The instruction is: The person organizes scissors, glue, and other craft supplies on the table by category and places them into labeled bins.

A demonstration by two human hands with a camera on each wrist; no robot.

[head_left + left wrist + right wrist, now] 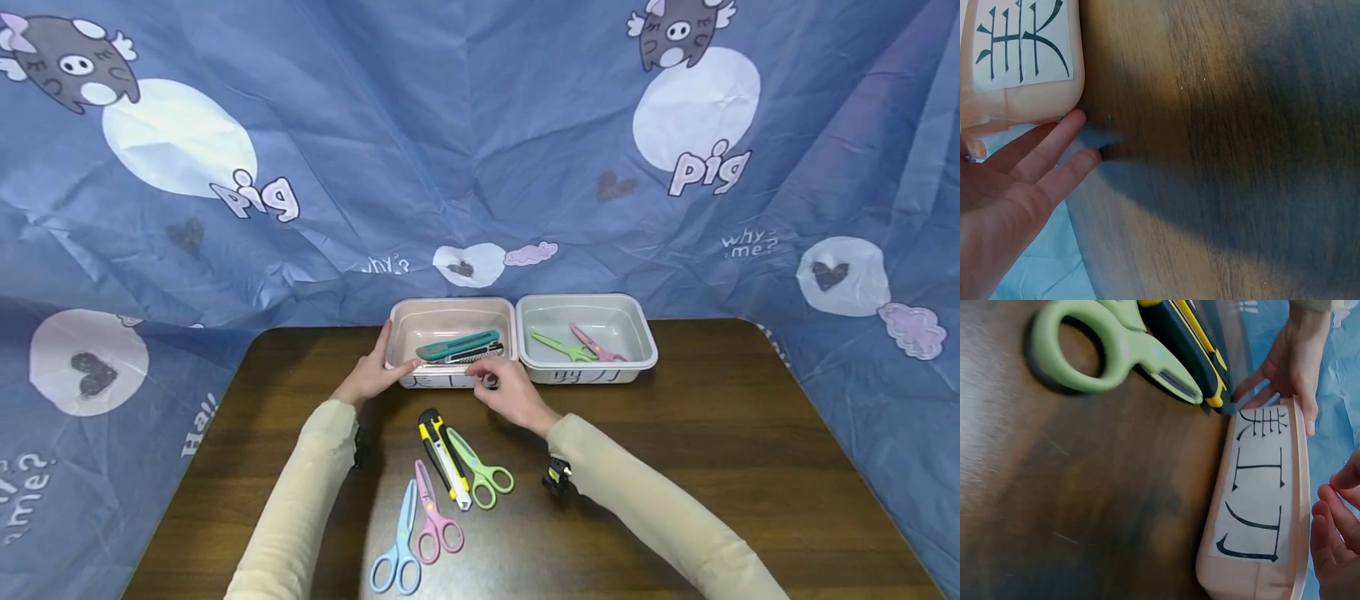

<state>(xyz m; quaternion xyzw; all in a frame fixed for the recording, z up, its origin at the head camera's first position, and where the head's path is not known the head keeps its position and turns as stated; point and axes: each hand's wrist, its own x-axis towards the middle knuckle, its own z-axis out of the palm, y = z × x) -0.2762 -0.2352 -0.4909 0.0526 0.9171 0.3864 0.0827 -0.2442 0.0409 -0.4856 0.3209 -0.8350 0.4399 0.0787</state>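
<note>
My left hand [367, 375] touches the left end of a pink plastic bin [427, 310], its thumb by the front rim and its fingers nearly straight along the outer side. Over the bin's front rim, near its right end, my right hand [513, 396] has loosely bent fingers. In the right wrist view nothing shows between the fingertips [1329, 494]. The bin contains a teal box cutter [457, 344] and a black-and-grey box cutter [480, 353]. A white label [1254, 481] with black characters covers the bin's front.
A pale bin [641, 329] at right holds green scissors [558, 344] and pink scissors [588, 340]. On the table lie a yellow-and-black box cutter [442, 450], green scissors [463, 450], pink scissors [429, 500] and blue scissors [406, 521]. A blue printed cloth [465, 167] hangs behind.
</note>
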